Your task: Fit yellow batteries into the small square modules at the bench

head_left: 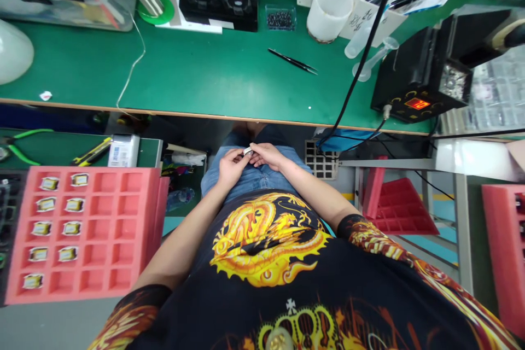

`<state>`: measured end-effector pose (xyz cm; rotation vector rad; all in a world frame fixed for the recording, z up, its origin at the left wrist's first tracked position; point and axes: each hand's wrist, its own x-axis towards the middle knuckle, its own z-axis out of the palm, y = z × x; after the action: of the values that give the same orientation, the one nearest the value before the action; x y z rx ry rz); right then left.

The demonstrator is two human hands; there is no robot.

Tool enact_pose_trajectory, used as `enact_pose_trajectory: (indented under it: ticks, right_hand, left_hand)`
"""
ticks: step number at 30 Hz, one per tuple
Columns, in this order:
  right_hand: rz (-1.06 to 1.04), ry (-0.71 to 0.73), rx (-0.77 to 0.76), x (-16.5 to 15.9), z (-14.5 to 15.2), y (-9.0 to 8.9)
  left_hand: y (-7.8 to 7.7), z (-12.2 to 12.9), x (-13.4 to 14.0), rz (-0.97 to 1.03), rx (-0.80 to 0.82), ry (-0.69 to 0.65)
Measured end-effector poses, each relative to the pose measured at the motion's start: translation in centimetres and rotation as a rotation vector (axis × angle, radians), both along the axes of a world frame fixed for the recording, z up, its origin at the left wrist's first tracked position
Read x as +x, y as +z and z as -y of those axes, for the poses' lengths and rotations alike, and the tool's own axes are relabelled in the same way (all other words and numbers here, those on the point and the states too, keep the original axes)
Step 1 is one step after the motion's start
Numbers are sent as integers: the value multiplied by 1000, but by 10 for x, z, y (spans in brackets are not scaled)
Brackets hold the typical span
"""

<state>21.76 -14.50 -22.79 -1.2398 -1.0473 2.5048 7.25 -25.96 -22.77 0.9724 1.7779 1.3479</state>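
In my lap, below the bench edge, both hands meet around a small white and dark part (248,151) whose kind is too small to make out. My left hand (232,166) pinches it from the left with thumb and fingertips. From the other side my right hand (266,156) closes its thumb and forefinger on the same part, its other fingers curled below. To the left, a pink foam tray (96,229) holds several small yellow-and-silver components (74,205) in its two left columns of pockets.
Black tweezers (292,61) and a box of tiny dark parts (281,18) lie on the green bench (197,76). A solder spool (150,0) stands at the back left. At right sits a black soldering station (414,76), with a black cable (365,60) hanging before it.
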Motion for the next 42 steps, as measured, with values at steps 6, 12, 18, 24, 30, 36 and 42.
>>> enact_pose_trajectory:
  ticks: [6, 12, 18, 24, 30, 36, 42]
  right_hand:
    - [22, -8, -5, -2, -1, -2]
    - [32, 11, -23, -1, -4, 2]
    - [-5, 8, -30, 2, -5, -3]
    - [-46, 18, -13, 7, -7, -4]
    - [-23, 66, 4, 7, -4, -2]
    - [-11, 121, 39, 2, -2, -6]
    - [2, 110, -16, 4, -5, 0]
  left_hand:
    - [2, -2, -2, 232, -105, -22]
    - [-10, -4, -9, 407, -153, 11]
    - [-11, -6, -12, 518, -169, 4]
    - [-4, -6, -13, 601, -170, 7]
    - [-5, -3, -10, 573, -142, 65]
    - [-6, 0, -10, 513, -127, 100]
    - [-2, 1, -7, 483, -111, 91]
